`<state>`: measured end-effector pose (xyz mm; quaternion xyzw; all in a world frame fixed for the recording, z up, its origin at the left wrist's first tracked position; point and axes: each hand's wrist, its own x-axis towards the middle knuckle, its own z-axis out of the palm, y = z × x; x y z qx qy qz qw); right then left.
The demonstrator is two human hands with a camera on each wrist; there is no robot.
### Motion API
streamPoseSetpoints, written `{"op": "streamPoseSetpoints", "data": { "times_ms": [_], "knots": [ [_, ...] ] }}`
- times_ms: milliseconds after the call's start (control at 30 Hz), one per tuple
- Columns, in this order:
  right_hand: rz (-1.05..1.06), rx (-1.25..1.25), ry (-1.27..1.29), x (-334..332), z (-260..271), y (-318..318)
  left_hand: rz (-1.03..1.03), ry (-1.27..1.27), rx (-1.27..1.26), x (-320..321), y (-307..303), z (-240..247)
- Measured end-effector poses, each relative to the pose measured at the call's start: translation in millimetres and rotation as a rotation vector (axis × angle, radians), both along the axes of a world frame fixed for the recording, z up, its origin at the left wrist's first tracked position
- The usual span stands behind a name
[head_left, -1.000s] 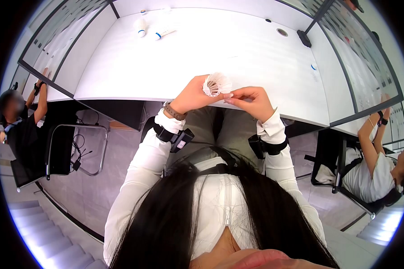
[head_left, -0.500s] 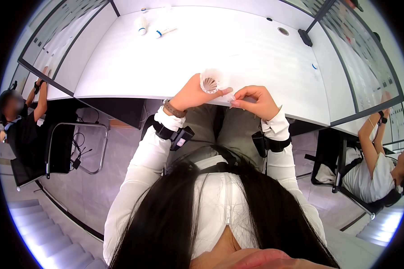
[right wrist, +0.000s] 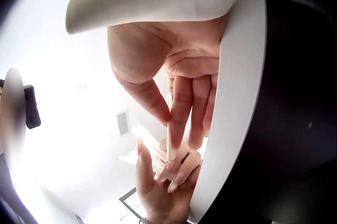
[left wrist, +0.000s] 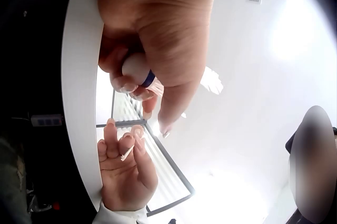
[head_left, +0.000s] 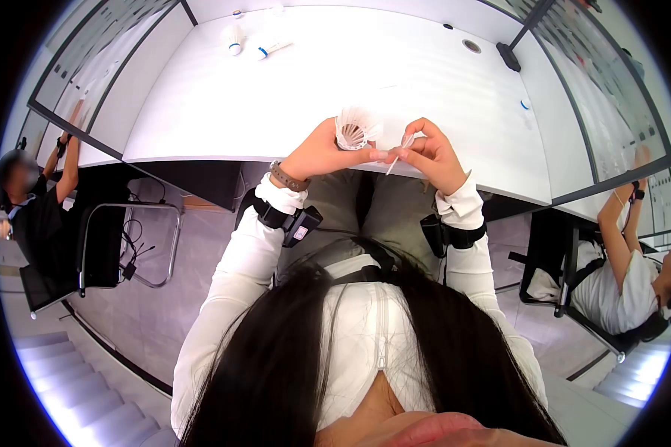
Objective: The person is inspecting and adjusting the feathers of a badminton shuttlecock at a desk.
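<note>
A white feather shuttlecock (head_left: pixel 353 132) sits in the left hand (head_left: pixel 317 158), its open feather end facing up toward the head camera. In the left wrist view the left fingers curl round its white cork (left wrist: pixel 136 69), which has a blue band. Close beside it, the right hand (head_left: pixel 434 158) pinches a thin white feather piece (head_left: pixel 400 155) between thumb and fingers. That piece shows as a narrow stem (right wrist: pixel 169 139) in the right wrist view. Both hands are over the table's front edge, fingertips close together.
On the white table (head_left: pixel 276 97) a shuttlecock (head_left: pixel 233 41) and a blue-banded cork with a feather (head_left: pixel 268 50) lie at the back left. A black object (head_left: pixel 508 57) is near the right panel, a blue-marked piece (head_left: pixel 525 105) at the right. People sit on both sides.
The right hand has turned, and the thin white piece now stands out between its fingers. The left hand still holds the shuttlecock, which has tilted slightly.
</note>
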<state>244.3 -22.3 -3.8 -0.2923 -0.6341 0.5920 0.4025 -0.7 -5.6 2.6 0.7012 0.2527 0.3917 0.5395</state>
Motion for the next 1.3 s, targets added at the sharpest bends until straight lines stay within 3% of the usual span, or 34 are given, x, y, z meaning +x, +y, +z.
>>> {"op": "streamPoseSetpoints", "data": {
  "times_ms": [100,200,367,600,1300],
  "knots": [
    [-0.073,-0.027,-0.008,0.3,5.9,-2.5,0.020,0.025,0.101,-0.4,0.5,-4.1],
    [-0.155,-0.053,0.070,2.6,2.0,1.2,0.021,-0.033,-0.044,2.6,-3.3,-1.2],
    [-0.240,-0.034,0.274,-0.6,1.1,1.4,0.004,0.036,-0.050,0.8,0.4,-5.5],
    [-0.171,0.085,0.191,8.1,-11.6,11.5,0.024,0.045,0.129,5.5,-0.3,-4.2],
    [-0.276,0.042,0.097,-4.0,-3.0,0.6,0.062,0.101,0.002,1.8,0.3,-1.8]
  ]
}}
